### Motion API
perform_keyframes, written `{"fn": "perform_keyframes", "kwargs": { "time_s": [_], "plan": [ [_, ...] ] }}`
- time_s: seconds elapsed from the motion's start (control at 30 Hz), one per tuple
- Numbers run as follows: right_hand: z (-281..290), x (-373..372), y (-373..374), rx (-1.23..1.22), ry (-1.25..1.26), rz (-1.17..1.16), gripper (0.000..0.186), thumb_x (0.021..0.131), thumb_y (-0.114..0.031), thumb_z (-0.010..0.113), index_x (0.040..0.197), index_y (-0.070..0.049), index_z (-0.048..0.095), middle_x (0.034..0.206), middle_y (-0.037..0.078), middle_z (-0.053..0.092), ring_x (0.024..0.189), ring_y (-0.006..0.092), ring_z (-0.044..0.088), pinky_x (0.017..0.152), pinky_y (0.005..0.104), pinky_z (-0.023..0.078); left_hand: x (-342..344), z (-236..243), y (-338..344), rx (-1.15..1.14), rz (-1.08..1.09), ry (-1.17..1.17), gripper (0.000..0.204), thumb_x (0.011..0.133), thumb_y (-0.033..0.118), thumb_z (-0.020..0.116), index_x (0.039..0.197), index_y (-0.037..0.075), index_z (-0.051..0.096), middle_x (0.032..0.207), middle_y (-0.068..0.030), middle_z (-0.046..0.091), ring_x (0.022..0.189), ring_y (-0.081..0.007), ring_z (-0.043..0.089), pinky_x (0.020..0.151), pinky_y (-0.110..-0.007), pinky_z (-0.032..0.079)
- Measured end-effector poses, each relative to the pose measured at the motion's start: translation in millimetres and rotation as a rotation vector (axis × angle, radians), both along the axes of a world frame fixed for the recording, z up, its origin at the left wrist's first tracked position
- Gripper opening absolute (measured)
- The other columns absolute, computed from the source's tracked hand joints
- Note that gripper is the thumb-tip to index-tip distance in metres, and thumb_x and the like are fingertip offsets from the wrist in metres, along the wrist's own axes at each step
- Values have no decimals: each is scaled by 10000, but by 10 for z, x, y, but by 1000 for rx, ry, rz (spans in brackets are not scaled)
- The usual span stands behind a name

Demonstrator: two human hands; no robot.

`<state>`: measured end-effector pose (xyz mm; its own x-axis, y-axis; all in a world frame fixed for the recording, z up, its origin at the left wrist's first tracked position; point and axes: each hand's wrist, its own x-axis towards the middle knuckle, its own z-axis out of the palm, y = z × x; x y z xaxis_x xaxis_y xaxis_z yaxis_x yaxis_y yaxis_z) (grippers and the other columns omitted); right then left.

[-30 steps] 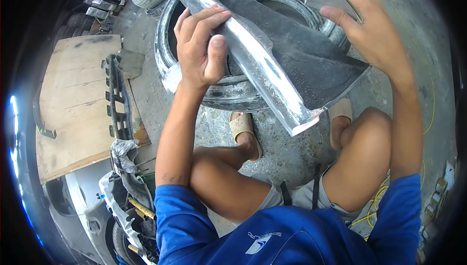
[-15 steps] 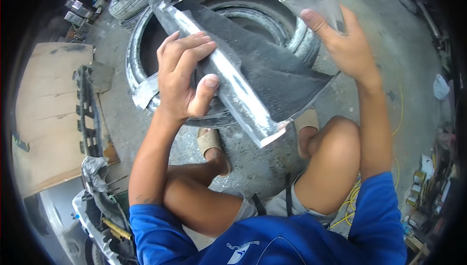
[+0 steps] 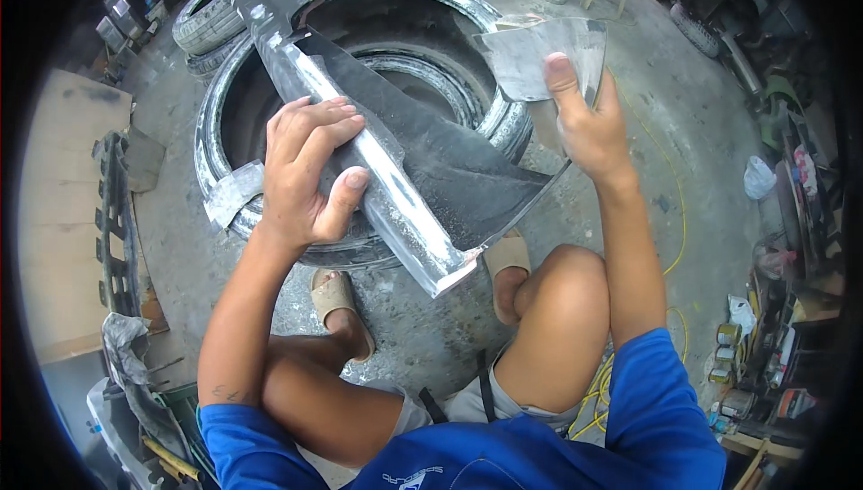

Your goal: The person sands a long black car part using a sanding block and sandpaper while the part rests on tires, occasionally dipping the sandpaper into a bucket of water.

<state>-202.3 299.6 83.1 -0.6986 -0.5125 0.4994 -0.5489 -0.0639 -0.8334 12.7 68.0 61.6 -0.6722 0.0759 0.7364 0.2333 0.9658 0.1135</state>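
A long dark car body panel [image 3: 458, 166], its ridge coated in white and silvery grey patches, lies slanted across a big tyre [image 3: 209, 121]. My left hand [image 3: 310, 162] lies on the ridge, fingers stretched over it and thumb spread apart. To the right, above the tyre's edge, my right hand [image 3: 589, 130] pinches a worn grey sheet [image 3: 530, 67] that looks like folded sandpaper, thumb on its face; the fingers behind are hidden. Pale dust speckles the panel near its lower end. A similar grey scrap [image 3: 235, 191] hangs over the tyre's left rim.
Smaller tyres [image 3: 209, 27] are stacked at far left. A large tan board [image 3: 67, 202] and a dark slotted strip [image 3: 112, 220] stand left. A yellow hose [image 3: 679, 238] runs along the floor at right, near cans [image 3: 726, 335] and clutter. My sandalled feet [image 3: 334, 297] flank the panel's lower end.
The view has shifted, so the panel and tyre appear lower and further left. My right hand has turned the grey sheet, showing its broad face. My left hand keeps its place on the ridge.
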Motion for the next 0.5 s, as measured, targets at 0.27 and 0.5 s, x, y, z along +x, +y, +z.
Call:
{"fn": "perform_keyframes", "kwargs": {
  "time_s": [0.27, 0.5],
  "plan": [
    [-12, -16, -4, 1, -14, 22, 541, 1042, -486, 594, 1239, 15, 651, 1133, 106, 713, 1058, 186, 631, 970, 337, 481, 26, 21, -8, 2, -4, -20, 489, 917, 381, 554, 1124, -45, 680, 1154, -205, 673, 1199, -361, 623, 1113, -518, 379],
    [-17, -19, -6, 21, -18, 3, 556, 1036, -501, 598, 1245, 12, 647, 1127, 112, 712, 1042, 191, 638, 954, 339, 489, 27, 15, -22, -6, 0, -23, 490, 922, 386, 555, 1122, -44, 679, 1151, -198, 670, 1202, -356, 623, 1114, -516, 377]
  ]
}}
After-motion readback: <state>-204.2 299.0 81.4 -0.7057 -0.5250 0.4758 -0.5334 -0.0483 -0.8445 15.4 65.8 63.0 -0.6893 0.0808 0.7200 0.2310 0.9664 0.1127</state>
